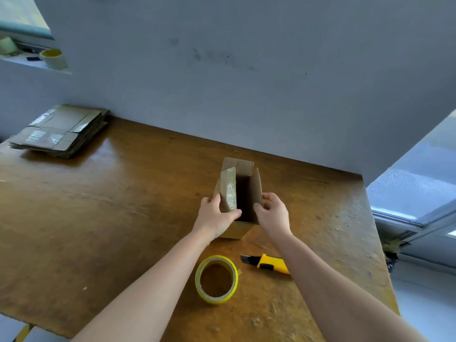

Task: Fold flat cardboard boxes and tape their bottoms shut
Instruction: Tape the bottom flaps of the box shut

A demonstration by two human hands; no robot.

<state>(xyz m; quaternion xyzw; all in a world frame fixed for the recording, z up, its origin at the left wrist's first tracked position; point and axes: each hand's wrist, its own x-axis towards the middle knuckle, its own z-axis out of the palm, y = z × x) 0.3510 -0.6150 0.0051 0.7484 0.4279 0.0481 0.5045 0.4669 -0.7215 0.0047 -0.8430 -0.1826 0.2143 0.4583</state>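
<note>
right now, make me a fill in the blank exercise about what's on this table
1. The cardboard box, gripped by the left hand and right hand, has its open end facing ____.
2. The tape roll is ____ in colour.
3. The utility knife lies to the ____ of the tape roll.
4. The stack of flat boxes sits at the table's far ____ corner.

Missing words: up; yellow; right; left

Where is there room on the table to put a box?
Biggest bare patch: left half of the table, between the stack of flat boxes and the tape roll. A smaller patch lies right of the box, up to the table's edge. Crowded in front: tape roll and knife.
</note>
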